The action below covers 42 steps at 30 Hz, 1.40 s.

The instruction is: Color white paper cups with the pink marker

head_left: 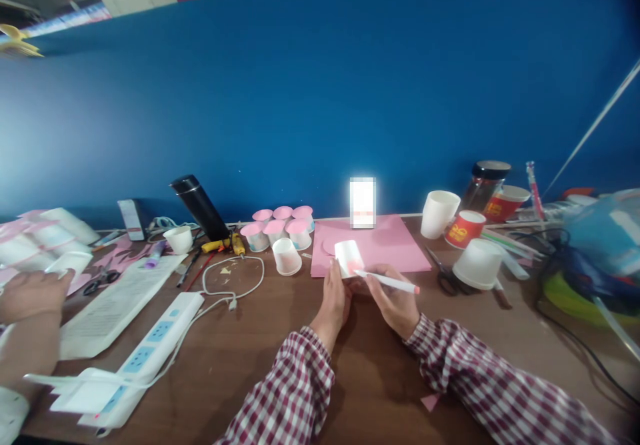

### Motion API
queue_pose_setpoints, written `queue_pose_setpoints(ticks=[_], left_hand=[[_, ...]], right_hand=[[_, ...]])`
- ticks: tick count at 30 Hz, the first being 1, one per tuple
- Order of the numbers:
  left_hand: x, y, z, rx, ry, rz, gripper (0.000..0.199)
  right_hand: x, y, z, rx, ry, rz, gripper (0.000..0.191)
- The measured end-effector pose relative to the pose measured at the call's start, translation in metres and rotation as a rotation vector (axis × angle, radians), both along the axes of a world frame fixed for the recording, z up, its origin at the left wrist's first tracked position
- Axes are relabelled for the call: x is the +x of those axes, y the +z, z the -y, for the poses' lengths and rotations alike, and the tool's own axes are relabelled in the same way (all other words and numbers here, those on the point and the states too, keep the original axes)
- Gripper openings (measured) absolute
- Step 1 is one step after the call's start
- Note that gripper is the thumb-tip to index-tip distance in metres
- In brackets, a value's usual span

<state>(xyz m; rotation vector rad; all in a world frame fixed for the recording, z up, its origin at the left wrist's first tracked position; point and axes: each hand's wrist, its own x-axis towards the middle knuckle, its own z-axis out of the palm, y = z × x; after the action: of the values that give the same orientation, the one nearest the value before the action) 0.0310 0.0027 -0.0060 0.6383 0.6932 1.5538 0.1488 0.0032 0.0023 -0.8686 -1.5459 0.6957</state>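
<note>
My left hand [334, 298] is wrapped round a white paper cup [345, 255], which it holds tilted above the table. Pink colour shows on the cup's side. Between the fingers of my right hand [397, 305] is a white marker pen [393, 281] with a pink end, its tip at the coloured patch. Behind both hands lie pink paper sheets [400, 245], and a bright, blurred-out phone-like rectangle [363, 203] stands at their back. Left of the sheets, several cups with pink tops [275, 230] stand grouped, with a plain white cup [287, 258] upside down in front.
A power strip [150, 351], a cable and a black flask [197, 205] lie or stand to the left. Another person's hand [35, 295] is at the far left beside stacked cups. To the right are scissors [445, 278], red cups [465, 229] and white cups [479, 265].
</note>
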Motion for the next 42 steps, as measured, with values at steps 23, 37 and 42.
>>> queue_pose_setpoints(ticks=[23, 37, 42], left_hand=[[-0.0031, 0.0034, -0.0028, -0.094, 0.01, 0.044, 0.049], [-0.0035, 0.0031, -0.0026, -0.097, 0.006, 0.06, 0.046], [-0.0035, 0.0043, -0.0021, -0.079, -0.011, 0.051, 0.046]], right_hand=[[0.0, -0.0004, -0.0054, -0.037, -0.024, -0.088, 0.02], [-0.0003, -0.002, -0.0053, -0.103, 0.033, -0.171, 0.023], [-0.0006, 0.0033, -0.0029, -0.114, 0.06, -0.165, 0.023]])
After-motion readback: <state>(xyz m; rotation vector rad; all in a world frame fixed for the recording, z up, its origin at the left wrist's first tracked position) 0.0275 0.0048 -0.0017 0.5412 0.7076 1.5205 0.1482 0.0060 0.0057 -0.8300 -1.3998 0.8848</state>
